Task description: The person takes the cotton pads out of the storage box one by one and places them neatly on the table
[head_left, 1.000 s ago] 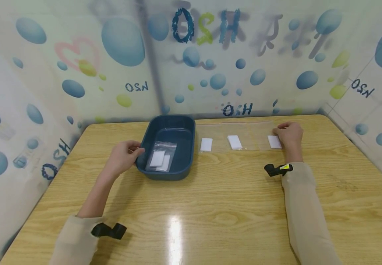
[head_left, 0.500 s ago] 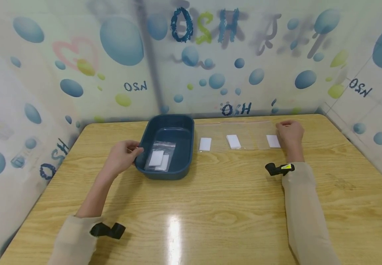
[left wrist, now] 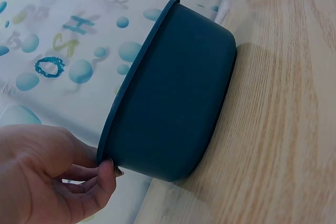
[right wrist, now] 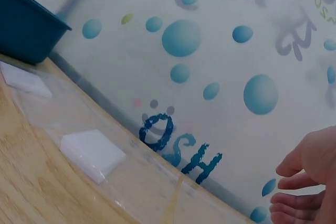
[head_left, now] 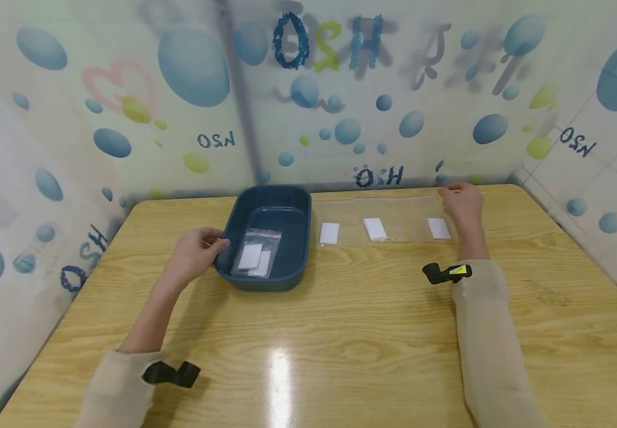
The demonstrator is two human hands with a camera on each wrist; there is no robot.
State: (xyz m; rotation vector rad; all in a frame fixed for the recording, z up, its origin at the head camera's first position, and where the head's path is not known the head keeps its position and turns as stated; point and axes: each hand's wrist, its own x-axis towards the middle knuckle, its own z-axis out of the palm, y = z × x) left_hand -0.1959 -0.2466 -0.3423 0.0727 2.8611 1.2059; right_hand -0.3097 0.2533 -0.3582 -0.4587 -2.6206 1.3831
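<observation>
My left hand (head_left: 195, 252) pinches the left rim of a dark blue plastic basin (head_left: 299, 270), which stands on the table; thumb and fingers meet at the rim in the left wrist view. Inside the basin lie clear zip bags (head_left: 267, 238) with white rectangular pieces. To the right, clear plastic bags (head_left: 348, 209) lie flat in a row, with three white pieces (head_left: 375, 229) in them. My right hand (head_left: 463, 207) is over the far right corner of the row, fingers loosely bent. In the right wrist view these fingers (right wrist: 299, 200) show nothing between them.
The wooden table (head_left: 340, 339) ends at a patterned wall covering (head_left: 308, 148) close behind the basin and the bags. Both wrists carry a black camera mount (head_left: 172, 373).
My right hand has moved away from the rightmost white piece toward the table's far edge. My left hand stays at the basin rim. The view has shifted slightly.
</observation>
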